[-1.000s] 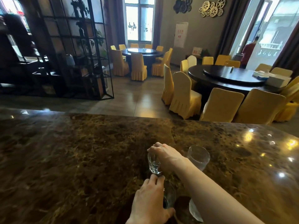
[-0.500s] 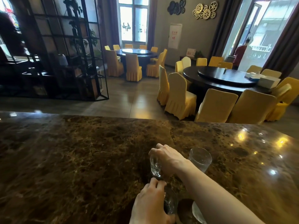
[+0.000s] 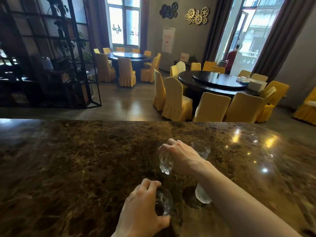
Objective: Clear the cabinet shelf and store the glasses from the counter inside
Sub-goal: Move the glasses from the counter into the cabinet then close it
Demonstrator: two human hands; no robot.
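Note:
On the dark marble counter (image 3: 77, 168) my right hand (image 3: 181, 156) grips a small clear glass (image 3: 165, 164) from above by its rim and holds it slightly lifted and tilted. My left hand (image 3: 142, 209) closes around a second short clear glass (image 3: 163, 203) near the counter's front. A taller clear glass (image 3: 201, 148) stands just behind my right hand. Another clear glass (image 3: 202, 195) shows under my right forearm, partly hidden by it. No cabinet is in view.
Beyond the counter's far edge lies a dining room with round dark tables (image 3: 212, 82) and yellow-covered chairs (image 3: 176, 101). A black metal shelf unit (image 3: 51, 57) stands at the left. A person (image 3: 231, 59) stands by the far right window.
My right hand has raised its small glass a little off the counter. My left hand has closed further around the near glass. The camera has tipped slightly.

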